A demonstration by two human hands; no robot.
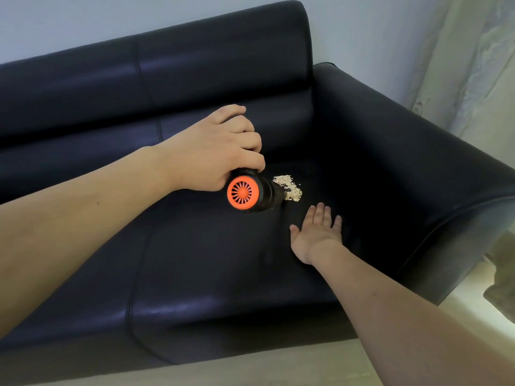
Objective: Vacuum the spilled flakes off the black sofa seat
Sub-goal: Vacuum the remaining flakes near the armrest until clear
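Observation:
A small pile of pale flakes (pixel 289 187) lies on the black sofa seat (pixel 211 260), near the right armrest. My left hand (pixel 217 149) grips the handle of a small black handheld vacuum (pixel 250 194) with an orange vented rear cap. Its nozzle points right and down into the left edge of the flakes. My right hand (pixel 316 232) lies flat on the seat with its fingers spread, just in front of the pile and not touching it.
The sofa backrest (pixel 167 79) runs behind the seat, and the padded right armrest (pixel 418 162) closes off the seat's right side. A pale curtain (pixel 479 65) hangs at the far right. Light floor (pixel 250 369) shows in front of the sofa.

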